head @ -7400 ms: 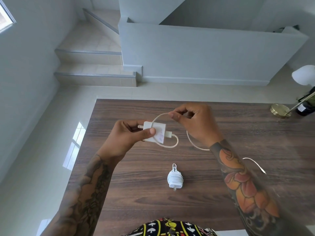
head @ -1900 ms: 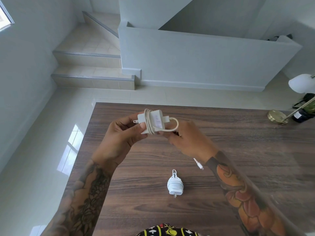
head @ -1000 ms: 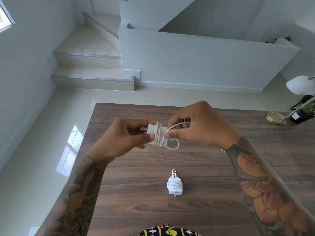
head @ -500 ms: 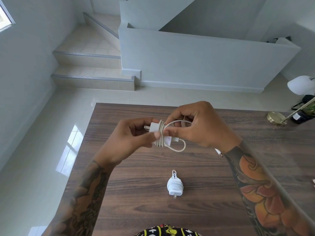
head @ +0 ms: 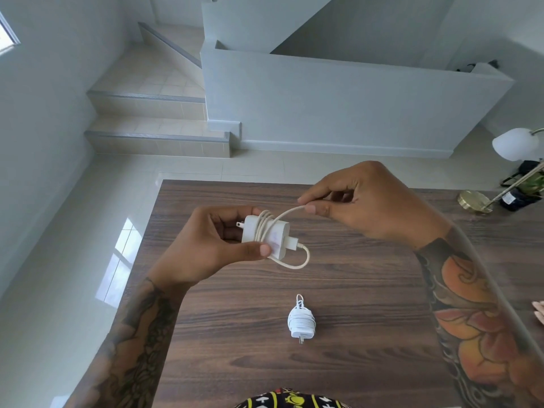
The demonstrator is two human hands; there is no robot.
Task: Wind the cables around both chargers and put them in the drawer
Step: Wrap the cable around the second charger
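Note:
My left hand (head: 206, 245) grips a white charger block (head: 273, 238) above the wooden table (head: 368, 290), prongs pointing left. Several turns of its white cable (head: 263, 223) lie round the block, and a loop hangs from the plug at its right end. My right hand (head: 371, 206) pinches the free end of that cable up and to the right of the block. A second white charger (head: 300, 320), its cable fully wound round it, lies on the table nearer to me, prongs toward me. No drawer is in view.
A lamp with a brass base (head: 474, 201) and white shade (head: 515, 143) stands at the table's far right, beside a dark bottle (head: 519, 198). Beyond the table lie tiled floor, steps (head: 156, 139) and a low white wall (head: 338, 104).
More cable turns have gone round the held charger since the earliest frame. In the last half second my right hand drew the cable end away, up and to the right.

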